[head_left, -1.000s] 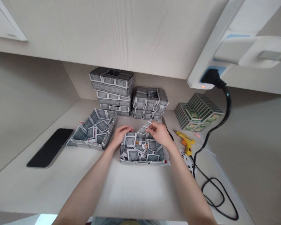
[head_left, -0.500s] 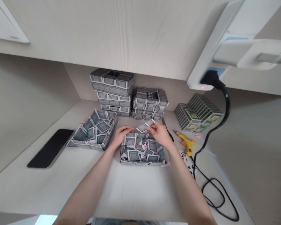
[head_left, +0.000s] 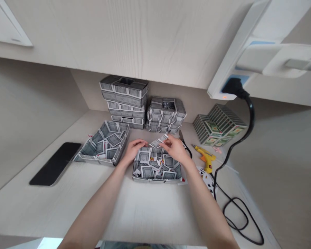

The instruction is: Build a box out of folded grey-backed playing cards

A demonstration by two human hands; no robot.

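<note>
A long folded piece of playing card [head_left: 158, 141], grey-patterned, is pinched in my right hand [head_left: 175, 148] above the far wall of a small open box. That box [head_left: 155, 180] is built from playing cards and has loose cards lying inside it. My left hand [head_left: 134, 150] is at the box's far left corner, fingers close together and curled at the rim; its fingertips are partly hidden. Right of my right hand lies a yellow glue gun [head_left: 208, 158].
A larger card tray [head_left: 121, 148] with loose cards stands left, beside a black phone [head_left: 55, 164]. Stacked card boxes [head_left: 126, 98] [head_left: 166, 112] and green-patterned card blocks [head_left: 219, 124] stand behind. A black cord [head_left: 254, 110] runs from a power strip [head_left: 235, 52] down the right side.
My right hand has shifted slightly left and down, and the card piece in it has moved left with it. My left hand and the box have hardly moved.
</note>
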